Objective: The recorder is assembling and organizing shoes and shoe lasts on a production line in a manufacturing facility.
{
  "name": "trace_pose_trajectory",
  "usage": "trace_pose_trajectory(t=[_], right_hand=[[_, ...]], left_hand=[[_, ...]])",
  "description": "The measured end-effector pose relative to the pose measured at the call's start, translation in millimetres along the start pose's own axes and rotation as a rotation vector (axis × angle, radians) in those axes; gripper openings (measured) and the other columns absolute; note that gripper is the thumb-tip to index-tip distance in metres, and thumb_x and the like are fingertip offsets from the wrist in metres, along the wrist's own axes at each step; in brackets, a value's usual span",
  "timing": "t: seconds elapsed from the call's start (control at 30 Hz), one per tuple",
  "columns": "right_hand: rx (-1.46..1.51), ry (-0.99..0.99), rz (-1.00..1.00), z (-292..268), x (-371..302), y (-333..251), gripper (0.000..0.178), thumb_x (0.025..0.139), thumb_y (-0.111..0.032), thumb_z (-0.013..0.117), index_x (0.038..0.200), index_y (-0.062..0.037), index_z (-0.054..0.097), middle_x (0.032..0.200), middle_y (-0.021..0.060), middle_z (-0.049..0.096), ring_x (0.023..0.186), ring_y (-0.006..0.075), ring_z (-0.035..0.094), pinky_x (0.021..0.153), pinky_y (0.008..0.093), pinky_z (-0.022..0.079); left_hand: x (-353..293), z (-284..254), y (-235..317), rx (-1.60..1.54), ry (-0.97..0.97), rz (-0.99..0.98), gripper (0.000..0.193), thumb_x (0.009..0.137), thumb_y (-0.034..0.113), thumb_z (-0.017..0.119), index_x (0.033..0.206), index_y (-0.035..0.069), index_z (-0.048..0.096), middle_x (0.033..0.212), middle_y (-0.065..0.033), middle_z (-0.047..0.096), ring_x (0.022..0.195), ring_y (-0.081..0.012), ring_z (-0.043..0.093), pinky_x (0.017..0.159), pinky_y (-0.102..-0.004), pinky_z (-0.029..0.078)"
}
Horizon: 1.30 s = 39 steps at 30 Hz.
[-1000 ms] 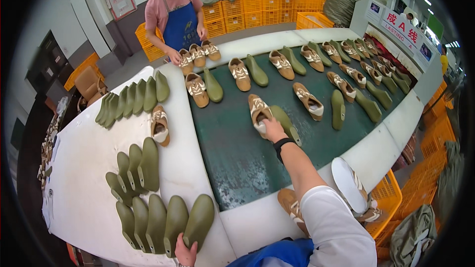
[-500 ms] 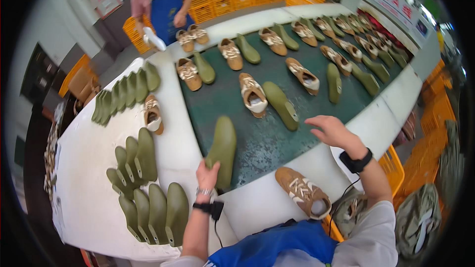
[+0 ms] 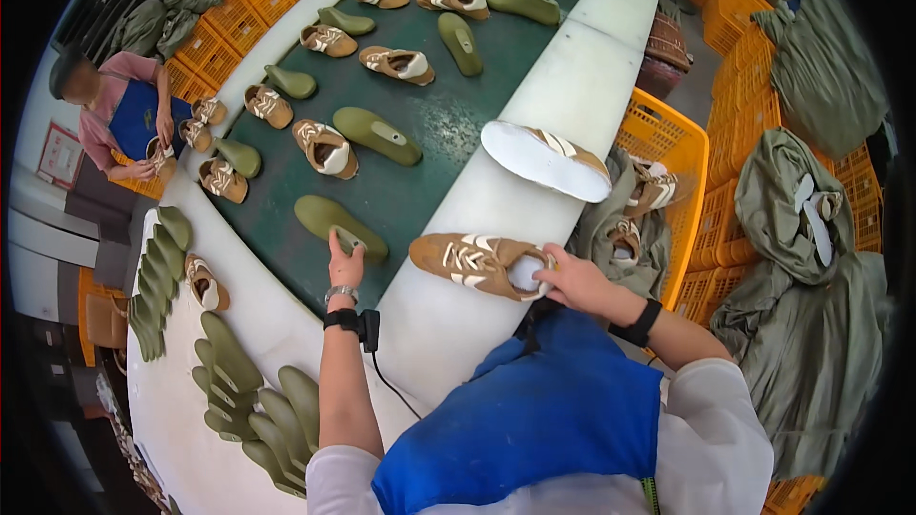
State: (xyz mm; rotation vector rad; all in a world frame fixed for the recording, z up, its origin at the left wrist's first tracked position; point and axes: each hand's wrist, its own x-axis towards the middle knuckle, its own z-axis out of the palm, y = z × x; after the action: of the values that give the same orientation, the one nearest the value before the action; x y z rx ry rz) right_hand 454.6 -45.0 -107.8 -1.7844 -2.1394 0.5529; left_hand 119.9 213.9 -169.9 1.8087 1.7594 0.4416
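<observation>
My left hand [image 3: 345, 265] has its thumb and fingers round the heel end of an olive-green shoe last [image 3: 334, 221], which lies low over the near end of the dark green belt. At the white border, my right hand [image 3: 578, 282] pinches the collar at the heel of a brown sneaker [image 3: 468, 259] with white stripes and laces. That sneaker's toe points left, towards the last. Beyond it a second brown sneaker [image 3: 578, 168] rests on its side, white sole [image 3: 530, 164] facing me.
Brown shoes [image 3: 326, 149] and green lasts [image 3: 378, 135] stand in rows along the belt [image 3: 286, 257]. More lasts [image 3: 229, 353] sit on the white table at left. An orange crate [image 3: 689, 219] with cloth and shoes is at right. A co-worker [image 3: 134, 114] handles a shoe opposite.
The view has swung to the right. My right hand has come from over the belt to the sneaker's heel and gripped it. The last in my left hand has tipped down toward the belt.
</observation>
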Motion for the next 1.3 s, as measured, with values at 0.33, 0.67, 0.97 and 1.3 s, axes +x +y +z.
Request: trace_pose_trajectory(t=[0.33,0.67,0.97,1.3], right_hand=[[0.185,0.044,-0.386,-25,120,-98,0.025,0.071,-0.024,0.07,0.09,-0.0129,0.057,0.081,0.0054,0.055,0.074,0.0261,0.058,0.063,0.0358,0.047],[0.051,-0.067,-0.444,112,364,-205,0.026,0.071,-0.023,0.067,0.094,-0.0117,0.062,0.091,0.0107,0.061,0.087,0.0289,0.06,0.075,0.0386,0.048],[0.131,-0.158,-0.424,142,415,-171,0.047,0.076,-0.012,0.061,0.122,-0.012,0.049,0.117,0.0184,0.049,0.106,0.0358,0.05,0.089,0.0395,0.042],[0.713,-0.789,-0.18,7,48,-3,0.033,0.084,-0.023,0.06,0.111,-0.0044,0.057,0.098,0.0089,0.063,0.085,0.0162,0.059,0.074,0.0305,0.048]], left_hand=[[-219,-91,-55,0.117,0.466,0.058,0.03,0.077,0.01,0.06,0.105,0.001,0.057,0.101,-0.0186,0.06,0.096,-0.0348,0.056,0.085,-0.0398,0.044],[-368,-99,-153,0.002,0.561,-0.542,0.068,0.072,0.013,0.068,0.129,0.002,0.033,0.104,-0.0277,0.055,0.096,-0.043,0.053,0.08,-0.0428,0.045],[-316,-123,-165,-0.244,0.556,-0.455,0.06,0.069,0.008,0.067,0.124,0.002,0.043,0.102,-0.0218,0.06,0.093,-0.0309,0.06,0.081,-0.0358,0.047],[-290,-102,-113,-0.012,0.271,-0.372,0.075,0.074,0.031,0.07,0.131,0.0,0.034,0.112,-0.0284,0.052,0.102,-0.0392,0.053,0.089,-0.0408,0.041]])
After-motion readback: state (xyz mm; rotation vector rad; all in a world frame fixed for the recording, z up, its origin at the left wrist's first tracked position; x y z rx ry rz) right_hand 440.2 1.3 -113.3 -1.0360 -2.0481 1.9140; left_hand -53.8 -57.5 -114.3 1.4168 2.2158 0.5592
